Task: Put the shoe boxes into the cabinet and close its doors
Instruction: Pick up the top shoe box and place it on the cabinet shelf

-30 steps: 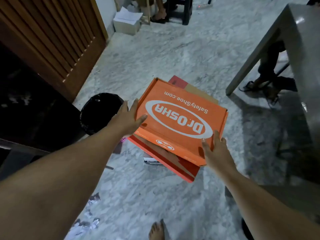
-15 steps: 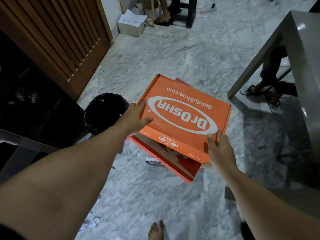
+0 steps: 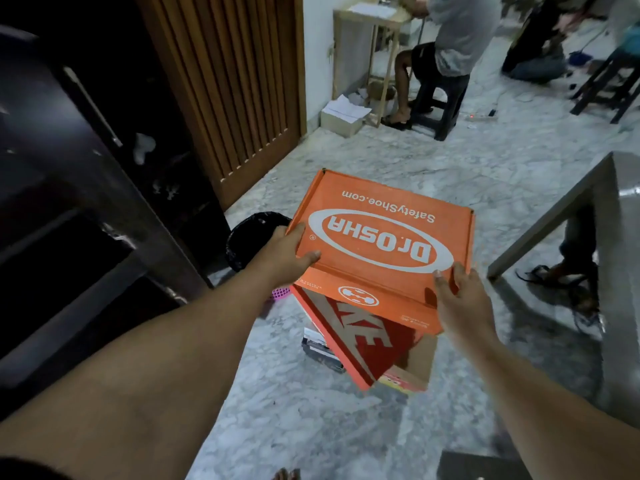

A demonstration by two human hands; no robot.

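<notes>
An orange cardboard shoe box printed with a white oval logo (image 3: 381, 244) is held between two bare hands, above a marble-patterned floor (image 3: 346, 427). The left hand (image 3: 287, 252) is clasped on the box's left edge, the thumb laid across the lid and the fingers hidden down the side. The right hand (image 3: 460, 299) is pressed against the near right corner, fingers curved round the edge and fingertips resting on the lid. The box is tilted, its far edge raised.

Directly beneath it, a red shoe box with large pale lettering (image 3: 363, 337) is seen, and a plain brown cardboard box (image 3: 415, 368) is partly visible under that; whether the held box touches the red one cannot be told.

To the left, a dark cabinet (image 3: 69, 202) stands with a door open and its dim interior exposed. A brown slatted wooden panel (image 3: 228, 81) is set beside it. A round black bin (image 3: 252, 233) sits on the floor just behind the left hand. A grey table (image 3: 616, 209) is at the right edge. In the background, a seated person (image 3: 446, 39) is seen on a dark stool (image 3: 440, 105).
</notes>
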